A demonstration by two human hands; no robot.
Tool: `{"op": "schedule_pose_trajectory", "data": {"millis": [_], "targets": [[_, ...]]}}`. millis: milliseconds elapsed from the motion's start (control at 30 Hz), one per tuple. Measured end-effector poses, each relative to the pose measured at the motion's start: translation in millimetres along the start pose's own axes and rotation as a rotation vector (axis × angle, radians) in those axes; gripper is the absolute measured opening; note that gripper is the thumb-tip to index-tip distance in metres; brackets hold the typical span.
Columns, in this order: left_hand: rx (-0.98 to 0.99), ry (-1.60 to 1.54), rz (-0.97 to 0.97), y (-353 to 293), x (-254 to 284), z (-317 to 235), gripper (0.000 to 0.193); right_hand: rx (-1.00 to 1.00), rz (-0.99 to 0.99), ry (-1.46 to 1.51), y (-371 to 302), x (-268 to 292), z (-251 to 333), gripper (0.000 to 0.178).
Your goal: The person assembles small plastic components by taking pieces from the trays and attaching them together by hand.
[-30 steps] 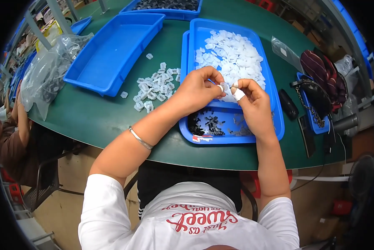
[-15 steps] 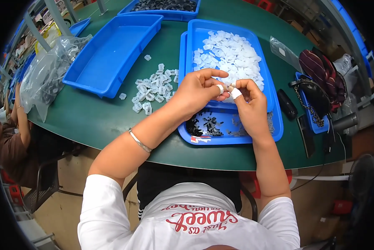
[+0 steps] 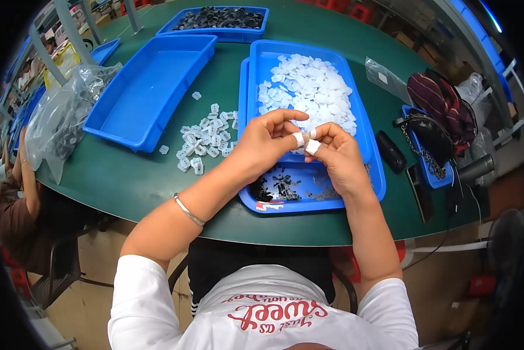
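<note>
My left hand (image 3: 266, 142) and my right hand (image 3: 339, 156) meet fingertip to fingertip over the near end of a blue tray. White tape wraps several of my fingertips. Both hands pinch closed, and whatever sits between them is too small and covered to make out. Beneath them a heap of small white plastic pieces (image 3: 314, 87) fills the upper blue tray (image 3: 355, 96). The lower blue tray (image 3: 314, 205) sticks out toward me, with small black pieces (image 3: 284, 185) in it. Left of the trays, a loose pile of translucent white parts (image 3: 206, 137) lies on the green table.
A bare-bottomed blue tray (image 3: 148, 87) stands at the left beside clear plastic bags (image 3: 69, 111). Dark ring-like parts (image 3: 218, 17) fill a tray at the back. To the right are a black case (image 3: 390, 150), a phone (image 3: 419, 192) and a bag (image 3: 440, 111). Another person (image 3: 17, 216) sits far left.
The view has shifted slightly, so the table's things appear a little lower and further left. My hands stay together, with the fingertips now pressed closer to each other.
</note>
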State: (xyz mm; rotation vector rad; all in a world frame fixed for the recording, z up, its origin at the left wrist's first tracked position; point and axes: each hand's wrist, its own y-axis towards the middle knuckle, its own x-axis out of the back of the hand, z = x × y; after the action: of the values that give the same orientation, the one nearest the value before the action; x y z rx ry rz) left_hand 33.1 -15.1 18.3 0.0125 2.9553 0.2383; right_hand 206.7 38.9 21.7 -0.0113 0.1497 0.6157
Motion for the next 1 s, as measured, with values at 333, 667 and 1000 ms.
{"op": "schedule_pose_trajectory", "data": {"millis": [333,667,1000], "targets": [[0.025,-0.035,-0.097,9.7,14.1,-8.2,0.026,-0.231,0.09,-0.694,-20.2,21.9,50.5,0.015],[0.152,-0.01,0.04,9.5,10.2,-2.2,0.017,-0.114,0.301,-1.284,-26.8,19.0,36.0,0.012],[0.207,-0.052,0.121,5.8,8.4,-0.9,0.017,-0.065,0.423,-1.213,-24.7,20.4,28.8,0.014]]}}
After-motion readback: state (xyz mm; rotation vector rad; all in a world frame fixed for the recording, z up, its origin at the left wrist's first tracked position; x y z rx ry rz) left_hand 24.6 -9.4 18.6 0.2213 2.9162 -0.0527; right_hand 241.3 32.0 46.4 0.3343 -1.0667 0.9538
